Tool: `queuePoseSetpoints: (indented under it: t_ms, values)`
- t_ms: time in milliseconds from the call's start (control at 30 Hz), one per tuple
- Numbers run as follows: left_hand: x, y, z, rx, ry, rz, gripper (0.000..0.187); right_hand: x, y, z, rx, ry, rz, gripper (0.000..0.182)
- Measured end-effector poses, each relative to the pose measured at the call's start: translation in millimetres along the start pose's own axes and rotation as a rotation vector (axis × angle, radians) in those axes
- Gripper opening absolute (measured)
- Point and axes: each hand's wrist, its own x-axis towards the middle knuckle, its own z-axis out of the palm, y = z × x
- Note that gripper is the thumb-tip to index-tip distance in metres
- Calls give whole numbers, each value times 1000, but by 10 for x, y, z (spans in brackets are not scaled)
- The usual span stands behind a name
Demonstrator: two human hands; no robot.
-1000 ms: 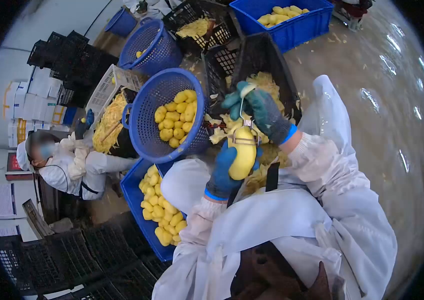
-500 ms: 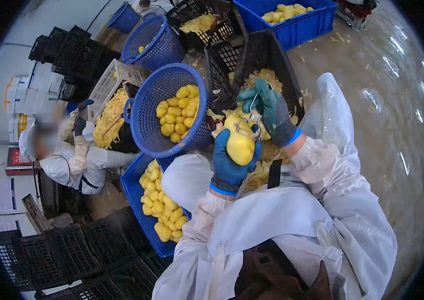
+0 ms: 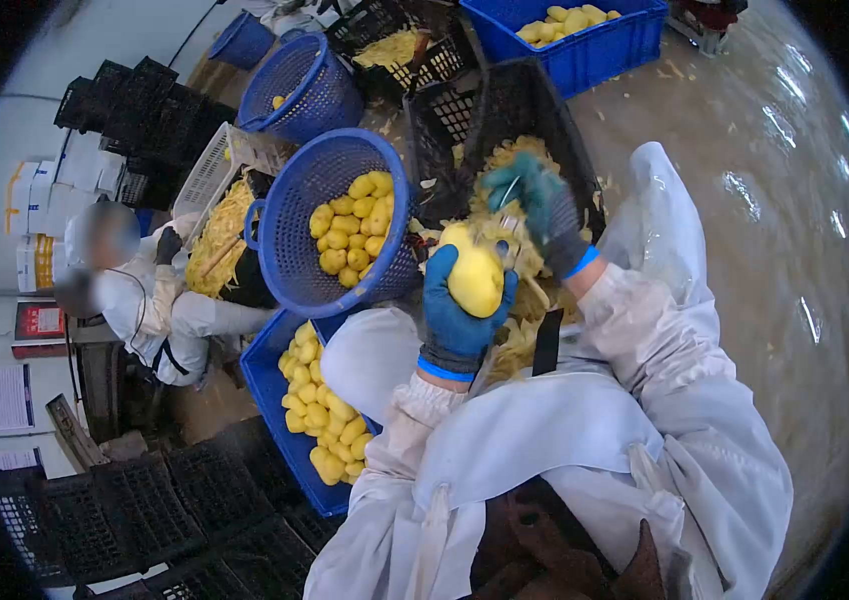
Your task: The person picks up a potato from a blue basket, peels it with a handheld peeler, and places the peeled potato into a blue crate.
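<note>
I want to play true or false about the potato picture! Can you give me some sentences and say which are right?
1. The left hand holds a peeled yellow potato. True.
2. The right hand is bare. False: it wears a dark green glove and grips a peeler.
3. The round blue basket has potatoes in it. True.
4. The black crate behind the hands holds whole red apples. False: it holds pale yellow peelings.
5. Another person in white is at the left. True.
</note>
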Motion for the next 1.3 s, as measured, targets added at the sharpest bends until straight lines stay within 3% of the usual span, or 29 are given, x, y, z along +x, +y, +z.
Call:
queuePoseSetpoints:
  t_ms: [33, 133, 233, 300, 333, 400, 433, 467, 567, 600, 633, 733, 833, 867, 967, 1000, 1100, 1133, 1167, 1200, 1267, 1300]
  values:
    - [-56, -22, 128, -15, 126, 67, 43, 76, 12, -59, 263, 89, 249, 30]
    - [-48, -14, 87, 139, -36, 180, 43, -67, 45, 65, 97, -183, 104, 34]
    - [-11, -30, 48, 195, -65, 211, 39, -156, -139, 207, 67, -135, 155, 40]
    - [-51, 1, 142, 52, 107, 124, 35, 159, 26, -49, 163, -65, 251, 42]
    - [-96, 22, 207, 11, 59, 79, 33, 222, 70, -75, 256, 0, 180, 42]
    - [-19, -7, 88, 580, -51, 384, 38, 74, 18, 47, 184, -147, 108, 42]
    - [12, -23, 47, 674, -69, 439, 40, -55, -49, 157, 146, -219, 77, 42]
    - [43, -40, 7, 767, -83, 497, 43, -169, 66, 308, 157, -89, 232, 43]
    - [9, -16, 82, 426, -7, 329, 42, 166, 230, -26, 131, -52, 199, 40]
    - [-45, 10, 194, 256, 29, 242, 39, 243, 159, -49, 398, 52, 249, 40]
    - [-98, 37, 307, 87, 77, 166, 36, 214, 103, -2, 330, -14, 221, 40]
    - [-2, -83, 182, 429, -52, 394, 33, -114, 21, 201, 81, -253, 105, 41]
    - [73, -75, 45, 572, -1, 402, 37, 88, 193, 95, 294, 0, 287, 42]
    - [45, -51, 89, 478, 47, 371, 39, 204, 164, 15, 268, 89, 305, 43]
    - [-19, -107, 112, 699, -19, 578, 36, 57, 132, 104, 323, -124, 268, 42]
    - [-32, -123, 80, 994, -26, 722, 34, -62, 121, 188, -59, -233, -20, 41]
    - [57, -53, 91, 253, -15, 213, 38, 202, 389, -11, 461, -29, 329, 41]
    - [-63, -1, 272, 114, 17, 121, 38, 326, 282, -116, 282, 69, 212, 40]
    - [-126, 36, 375, -21, 45, 24, 39, 347, 206, -90, 300, 39, 221, 40]
    - [-100, 61, 260, 10, 13, 3, 39, 316, 139, -49, 315, 11, 234, 40]
    - [-100, -62, 205, 325, -183, 306, 40, 99, -61, 123, 159, -148, 193, 41]
    - [-90, -76, 212, 349, -186, 320, 40, -15, -49, 259, 177, -160, 154, 42]
